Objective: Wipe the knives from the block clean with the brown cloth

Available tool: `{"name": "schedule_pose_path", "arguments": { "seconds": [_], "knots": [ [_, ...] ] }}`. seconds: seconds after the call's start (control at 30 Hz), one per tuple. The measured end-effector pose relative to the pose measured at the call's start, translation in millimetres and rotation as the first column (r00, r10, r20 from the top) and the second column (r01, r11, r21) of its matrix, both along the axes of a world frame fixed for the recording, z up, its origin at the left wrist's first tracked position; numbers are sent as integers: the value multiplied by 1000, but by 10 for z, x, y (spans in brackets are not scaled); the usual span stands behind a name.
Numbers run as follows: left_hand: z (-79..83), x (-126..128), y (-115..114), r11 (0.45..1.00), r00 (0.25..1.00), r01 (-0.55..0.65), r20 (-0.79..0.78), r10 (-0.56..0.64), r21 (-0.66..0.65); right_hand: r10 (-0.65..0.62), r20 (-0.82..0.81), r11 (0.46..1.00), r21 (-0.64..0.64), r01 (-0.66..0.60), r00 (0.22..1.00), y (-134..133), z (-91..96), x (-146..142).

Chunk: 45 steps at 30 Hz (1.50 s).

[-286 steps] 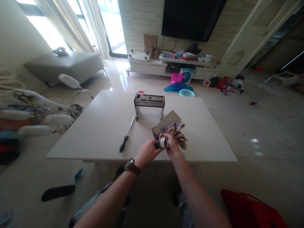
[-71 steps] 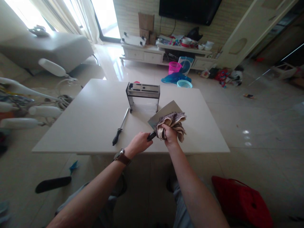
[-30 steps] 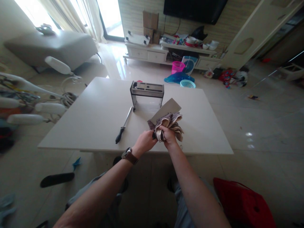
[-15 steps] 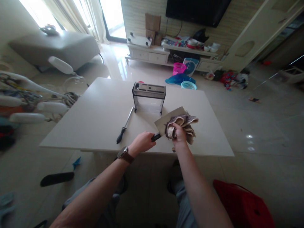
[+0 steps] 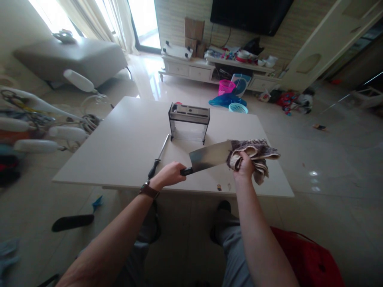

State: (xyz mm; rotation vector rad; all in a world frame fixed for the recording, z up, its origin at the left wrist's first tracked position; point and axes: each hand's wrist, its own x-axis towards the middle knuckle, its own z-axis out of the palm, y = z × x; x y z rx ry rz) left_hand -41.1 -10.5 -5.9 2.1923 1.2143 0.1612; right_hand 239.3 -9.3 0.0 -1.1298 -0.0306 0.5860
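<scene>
My left hand (image 5: 169,174) is closed round the black handle of a cleaver (image 5: 209,156), its broad blade held above the white table and pointing right. My right hand (image 5: 245,165) grips a bunched brown and cream cloth (image 5: 260,153), which covers the far end of the blade. Behind the cleaver stands a knife block (image 5: 190,113) with a slotted top and clear sides. A honing steel (image 5: 158,156) with a black handle lies on the table, left of the block and just beyond my left hand.
The white table (image 5: 119,135) has small marks or stickers (image 5: 219,187) near its front edge. A red stool (image 5: 308,259) is at the lower right. Beyond the table are a blue basket (image 5: 238,108), a pink basket (image 5: 226,86) and a low cabinet (image 5: 199,72).
My right hand and the cloth have moved right toward the blade's end, baring more of it. My left hand with the cleaver has shifted slightly left, and the blade lies flatter.
</scene>
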Motion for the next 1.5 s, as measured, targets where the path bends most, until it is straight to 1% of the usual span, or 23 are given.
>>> {"name": "schedule_pose_path", "arguments": {
  "seconds": [0.07,0.13,0.17,0.23,0.3,0.43,0.5,0.57,0.67,0.77,0.9,1.0,1.1,1.2,1.27,1.33,1.4,1.43,1.5],
  "knots": [
    [11,-2,3,1000,999,-25,29,26,-17,45,-3,999,2,-45,999,2,-7,60],
    [12,15,8,997,995,-62,72,66,-51,135,-40,991,14,-135,990,8,-25,77],
    [10,32,11,994,991,-84,96,91,-71,171,-60,985,26,-170,983,10,-34,65],
    [-3,78,15,987,979,-122,149,137,-107,205,-83,978,44,-202,975,13,-53,-6],
    [-22,145,14,981,964,-155,200,176,-115,218,-82,976,41,-216,972,8,-73,-135],
    [-68,340,-24,976,937,-195,278,214,-94,337,-95,941,-6,-339,937,-36,-129,-503],
    [-85,445,-55,977,936,-200,282,212,-72,400,-94,915,-23,-403,912,-66,-158,-683],
    [-87,529,-84,978,944,-203,257,208,-47,423,-97,899,-76,-431,901,-87,-181,-814],
    [-66,596,-107,980,960,-196,199,198,-26,423,-118,887,-149,-437,898,-91,-201,-899],
    [-35,609,-113,983,973,-182,146,182,-12,401,-141,895,-150,-419,905,-82,-202,-898],
    [1,589,-116,990,983,-142,117,140,8,361,-145,912,-150,-381,921,-79,-167,-843],
    [30,530,-101,994,994,-99,57,96,48,324,-164,933,-109,-344,932,-61,-124,-721],
    [61,416,-55,994,998,-39,-39,43,104,272,-181,959,-34,-282,945,-25,-96,-519],
    [92,282,5,994,994,5,-112,7,110,233,-166,972,35,-231,958,8,-104,-321],
    [113,207,38,996,992,19,-123,-8,86,211,-161,977,42,-207,964,21,-119,-239],
    [133,148,61,999,994,25,-107,-22,31,210,-171,978,31,-208,963,28,-128,-203],
    [148,98,76,994,996,18,-82,-27,-107,226,-185,974,25,-225,957,30,-125,-196],
    [151,74,84,979,997,14,-70,-29,-202,226,-189,974,20,-227,956,31,-120,-197],
    [145,27,101,929,999,7,-43,-24,-370,201,-189,979,6,-203,961,31,-107,-197]
  ]
}}
